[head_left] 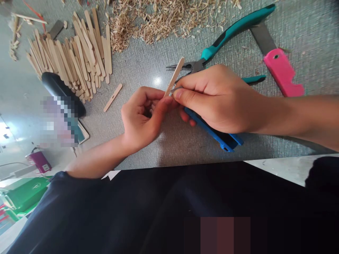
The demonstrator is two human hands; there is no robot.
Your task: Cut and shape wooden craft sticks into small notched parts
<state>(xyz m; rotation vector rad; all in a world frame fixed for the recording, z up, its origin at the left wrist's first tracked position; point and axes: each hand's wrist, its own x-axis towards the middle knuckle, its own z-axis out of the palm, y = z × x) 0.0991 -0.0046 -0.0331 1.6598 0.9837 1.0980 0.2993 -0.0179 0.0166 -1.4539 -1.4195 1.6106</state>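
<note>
My left hand (148, 114) pinches a wooden craft stick (176, 76) near its lower end; the stick points up and away. My right hand (217, 100) is closed on a small thin metal piece (177, 89), pressed against the stick's side; its exact kind is hard to make out. Below my right hand is a blue plastic tool (205, 123), partly hidden, and I cannot tell whether it is held or lying on the table. Just beyond my hands lie needle-nose pliers (212, 53) with teal handles. On the table to the left rests a single stick with a small notch (113, 97).
A heap of craft sticks (87, 53) spreads at the back left, beside wood shavings (159, 21). A pink-handled blade (283, 70) lies at the right. A black cylinder (63, 93) and a phone-like device (83, 132) are at the left, above a purple box (39, 161).
</note>
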